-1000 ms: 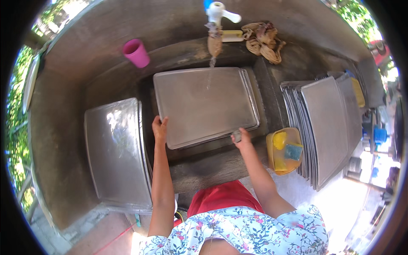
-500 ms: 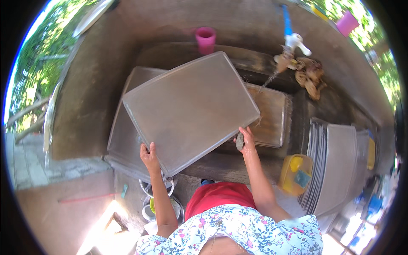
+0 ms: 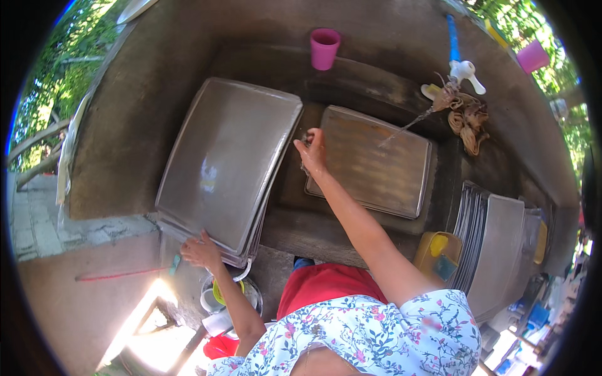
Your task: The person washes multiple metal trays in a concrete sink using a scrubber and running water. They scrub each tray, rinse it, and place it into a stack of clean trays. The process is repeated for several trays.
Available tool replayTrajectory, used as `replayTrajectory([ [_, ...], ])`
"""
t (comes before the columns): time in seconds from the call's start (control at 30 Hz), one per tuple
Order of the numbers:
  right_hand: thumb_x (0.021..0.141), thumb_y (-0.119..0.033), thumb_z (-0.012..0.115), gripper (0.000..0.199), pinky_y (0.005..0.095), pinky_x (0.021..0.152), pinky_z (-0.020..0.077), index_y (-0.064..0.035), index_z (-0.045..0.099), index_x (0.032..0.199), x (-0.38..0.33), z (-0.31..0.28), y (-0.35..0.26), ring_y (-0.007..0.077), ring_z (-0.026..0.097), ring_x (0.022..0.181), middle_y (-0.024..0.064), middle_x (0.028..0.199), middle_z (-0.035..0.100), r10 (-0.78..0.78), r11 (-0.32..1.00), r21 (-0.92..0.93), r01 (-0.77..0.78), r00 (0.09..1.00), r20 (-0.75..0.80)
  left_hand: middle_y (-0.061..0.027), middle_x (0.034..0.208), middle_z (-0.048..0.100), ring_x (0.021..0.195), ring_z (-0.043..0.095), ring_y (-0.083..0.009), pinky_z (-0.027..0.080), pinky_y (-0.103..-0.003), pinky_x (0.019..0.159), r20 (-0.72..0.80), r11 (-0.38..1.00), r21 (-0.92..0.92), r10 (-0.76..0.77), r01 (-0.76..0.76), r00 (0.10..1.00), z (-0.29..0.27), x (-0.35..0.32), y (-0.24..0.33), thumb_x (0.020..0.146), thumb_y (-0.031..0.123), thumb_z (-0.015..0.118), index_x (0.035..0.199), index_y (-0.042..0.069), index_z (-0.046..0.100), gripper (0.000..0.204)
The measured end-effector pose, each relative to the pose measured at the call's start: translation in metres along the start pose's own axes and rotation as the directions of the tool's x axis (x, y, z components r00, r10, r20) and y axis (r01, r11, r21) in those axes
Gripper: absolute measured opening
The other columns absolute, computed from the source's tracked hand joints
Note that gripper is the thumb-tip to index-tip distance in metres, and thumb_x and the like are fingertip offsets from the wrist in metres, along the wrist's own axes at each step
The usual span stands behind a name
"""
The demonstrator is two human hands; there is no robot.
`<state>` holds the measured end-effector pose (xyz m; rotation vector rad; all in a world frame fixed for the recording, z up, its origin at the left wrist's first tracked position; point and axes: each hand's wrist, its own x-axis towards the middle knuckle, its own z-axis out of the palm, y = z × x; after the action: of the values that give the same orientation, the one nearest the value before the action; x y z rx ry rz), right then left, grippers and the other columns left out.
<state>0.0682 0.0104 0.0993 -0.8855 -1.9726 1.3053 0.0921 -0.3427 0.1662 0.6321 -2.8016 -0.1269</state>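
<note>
A stack of metal baking trays (image 3: 235, 156) lies on the left side of the concrete basin, a wet grey one on top. My left hand (image 3: 202, 252) rests at the near left edge of this stack, fingers spread and gripping nothing. My right hand (image 3: 313, 153) is curled over the gap just right of the stack. In it is a small grey stone (image 3: 305, 168), mostly covered by the fingers. Beyond the right wrist, another baking tray (image 3: 382, 164), brownish and wet, lies flat in the basin with at least one more beneath it. Water runs onto it.
A white tap (image 3: 465, 74) with cloth tied at its spout hangs above a brown rag (image 3: 469, 122). A pink cup (image 3: 325, 50) stands at the back. At right are a yellow tub (image 3: 423, 257) with sponges and several upright trays (image 3: 495, 244).
The tray that both hands held up now lies on the left stack. My left hand has let go of it; my right hand has moved left and away from me.
</note>
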Motion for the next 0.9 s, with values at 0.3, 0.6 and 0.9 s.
replayTrajectory([
  [0.3,0.079,-0.007,0.057,0.029,0.0397,0.089,0.0442,-0.0049,0.056,0.108,-0.040,-0.085,0.152,0.0312,0.052,0.108,0.0107,0.116,0.052,-0.357,0.680,-0.453,0.577,0.800,0.483,-0.0152,0.102,0.058,0.092,0.058,-0.0321,0.045,-0.038,0.083,0.178,0.369,-0.900,0.796,-0.231,0.579,0.076,-0.133,0.244,0.084,0.001,0.053,0.108,0.001,0.055,0.024],
  [0.6,0.085,-0.010,0.055,0.040,0.0431,0.106,0.0280,-0.0059,0.047,0.123,0.066,-0.308,0.314,0.0341,0.037,0.124,0.0181,0.129,0.045,0.065,0.414,-0.877,-0.244,0.969,-0.238,-0.0194,0.104,0.047,0.100,0.047,-0.0377,0.040,-0.046,0.084,0.123,0.559,-0.556,0.787,-0.615,0.604,0.237,-0.192,0.278,0.085,0.000,0.047,0.123,0.005,0.048,0.039],
  [0.9,0.080,-0.011,0.059,0.038,0.0434,0.104,0.0333,-0.0019,0.054,0.116,0.070,-0.193,0.257,0.0336,0.041,0.123,0.0178,0.126,0.049,-0.403,0.588,-0.681,0.437,0.888,0.223,-0.0183,0.098,0.046,0.095,0.047,-0.0374,0.041,-0.045,0.081,0.104,0.549,-0.554,0.792,-0.626,0.602,0.229,-0.194,0.281,0.084,0.000,0.049,0.123,0.004,0.047,0.040],
])
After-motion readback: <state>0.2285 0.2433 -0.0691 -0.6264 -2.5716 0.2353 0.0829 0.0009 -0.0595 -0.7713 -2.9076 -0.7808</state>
